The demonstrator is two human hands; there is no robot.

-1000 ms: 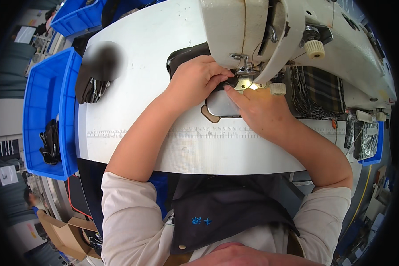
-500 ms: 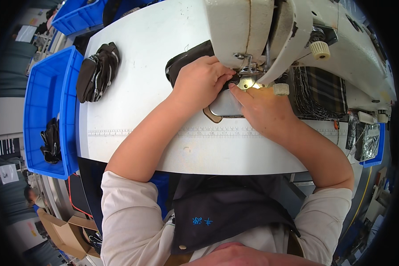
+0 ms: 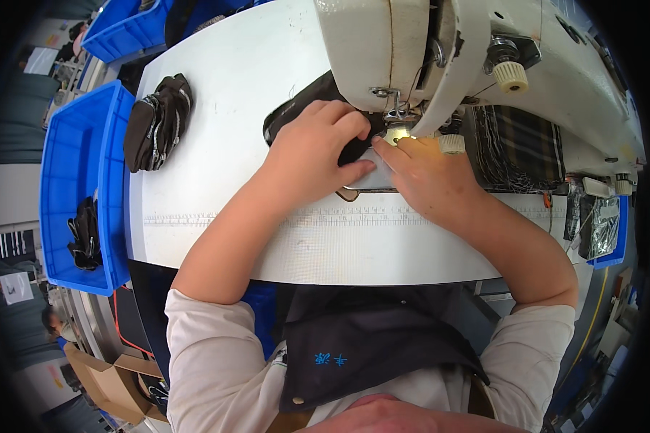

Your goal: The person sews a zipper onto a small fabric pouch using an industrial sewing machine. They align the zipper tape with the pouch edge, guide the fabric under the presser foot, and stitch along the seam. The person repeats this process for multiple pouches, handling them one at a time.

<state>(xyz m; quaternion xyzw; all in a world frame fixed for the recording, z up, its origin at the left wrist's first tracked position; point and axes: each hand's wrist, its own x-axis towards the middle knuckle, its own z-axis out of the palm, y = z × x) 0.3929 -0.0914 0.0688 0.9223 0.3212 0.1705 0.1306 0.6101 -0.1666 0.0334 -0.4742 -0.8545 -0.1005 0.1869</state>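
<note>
A dark brown fabric piece (image 3: 307, 97) lies on the bed of a white sewing machine (image 3: 361, 54), its right end at the presser foot (image 3: 397, 115). My left hand (image 3: 314, 148) rests over this piece, fingers bent on top and thumb spread apart toward me. Part of the fabric shows between that thumb and the index finger. My right hand (image 3: 433, 173) lies beside the lit needle plate (image 3: 396, 134), fingers stretched toward the fabric's near edge. Its index fingertip is close to the presser foot. The fabric under my left palm is hidden.
A bundle of dark pieces with zippers (image 3: 159, 123) sits left on the white table (image 3: 224, 144). Beyond the edge stands a blue bin (image 3: 79, 173) holding dark cloth. Stacked checked dark fabric (image 3: 520, 148) lies under the machine arm. A ruler strip (image 3: 318, 215) crosses the table.
My left hand has shifted slightly left and spread, its thumb coming away from the fingers near the needle. My right hand stays nearly in place. The machine appears slightly further left in view.
</note>
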